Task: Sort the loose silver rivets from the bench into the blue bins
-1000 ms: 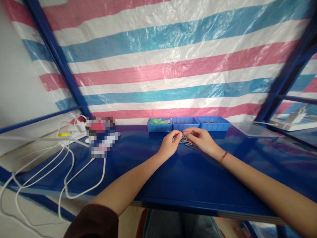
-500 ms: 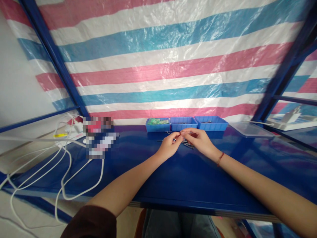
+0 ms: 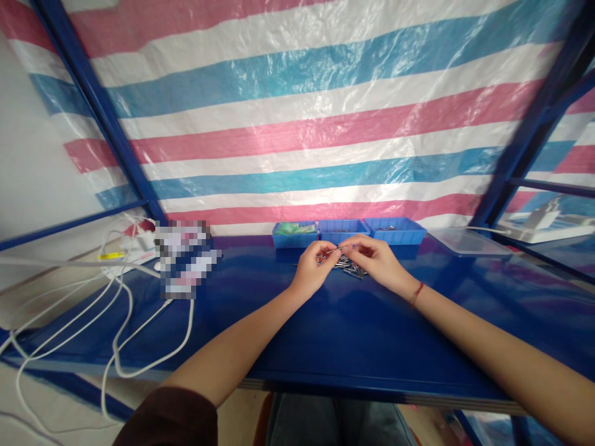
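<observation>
Pin (image 3: 339, 247) is pinched by left hand (image 3: 310, 267) and right hand (image 3: 385, 264) toward the worktop's back edge (image 3: 242, 238); probably light, stiff, slippery, best held mid-shaft.

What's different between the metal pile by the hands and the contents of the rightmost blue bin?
The pile shows many pieces; the contents show only a few. The pile lies loose on the table; the contents sit inside the rightmost bin. The left hand and right hand partly hide the pile, but not the contents. Both look metallic; the pieces are too small to compare closely.
</observation>
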`<state>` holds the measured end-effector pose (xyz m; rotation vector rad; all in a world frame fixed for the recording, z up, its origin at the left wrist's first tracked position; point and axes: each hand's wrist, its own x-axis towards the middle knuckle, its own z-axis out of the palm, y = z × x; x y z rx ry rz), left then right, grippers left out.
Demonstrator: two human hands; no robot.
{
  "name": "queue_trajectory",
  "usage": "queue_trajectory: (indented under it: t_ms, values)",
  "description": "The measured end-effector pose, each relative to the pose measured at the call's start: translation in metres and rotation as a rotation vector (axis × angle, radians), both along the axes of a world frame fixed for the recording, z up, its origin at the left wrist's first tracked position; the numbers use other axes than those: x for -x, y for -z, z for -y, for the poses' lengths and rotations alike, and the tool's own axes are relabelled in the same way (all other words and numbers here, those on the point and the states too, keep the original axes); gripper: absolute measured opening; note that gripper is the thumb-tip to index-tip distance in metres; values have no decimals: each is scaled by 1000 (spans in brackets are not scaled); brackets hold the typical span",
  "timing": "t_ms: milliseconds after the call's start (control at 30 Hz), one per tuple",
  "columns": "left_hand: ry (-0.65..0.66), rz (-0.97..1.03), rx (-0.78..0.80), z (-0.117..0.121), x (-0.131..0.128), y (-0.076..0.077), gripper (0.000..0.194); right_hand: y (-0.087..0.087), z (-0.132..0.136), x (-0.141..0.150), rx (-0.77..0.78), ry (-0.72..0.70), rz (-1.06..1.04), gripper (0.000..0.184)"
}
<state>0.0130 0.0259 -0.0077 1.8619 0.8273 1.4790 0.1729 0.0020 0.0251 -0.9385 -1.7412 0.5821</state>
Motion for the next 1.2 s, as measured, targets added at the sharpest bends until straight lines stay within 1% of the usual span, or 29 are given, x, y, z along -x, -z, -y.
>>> queue_trajectory:
  t_ms: [200,367,433,500,567,600,667,733,800,867,967,1100,1200]
  values:
    - [-30,-4,-30,2,0,-2,21,3,-3,-4,51,-80,23,32]
    - [-111,-94,-21,2,1,-3,26,5,0,-1,227,-145,25,37]
    - [-176,-165,-38,0,4,-3,27,9,-5,-4,283,-125,1,38]
    - [-245,-300,-96,-2,9,-4,28,13,-15,-11,298,-26,-35,40]
    - [-282,-510,-165,-3,15,-5,30,15,-29,-27,270,150,-35,42]
    - [-285,-618,-187,-3,17,-6,30,16,-36,-37,240,262,-7,41]
    - [-266,-788,-191,-2,21,-6,30,14,-50,-64,148,483,111,37]
    - [-224,-884,-170,0,22,-6,29,13,-61,-92,33,723,232,32]
    - [-192,-932,-148,0,20,-5,27,14,-69,-116,37,869,335,32]
    - [-189,-948,-136,1,18,-5,25,16,-73,-132,55,911,370,31]
    - [-209,-945,-118,1,17,-5,23,21,-76,-140,106,913,453,32]
    - [-234,-958,-106,1,17,-5,21,21,-77,-132,145,902,534,36]
    - [-270,-978,-116,2,16,-4,22,18,-74,-121,88,869,538,38]
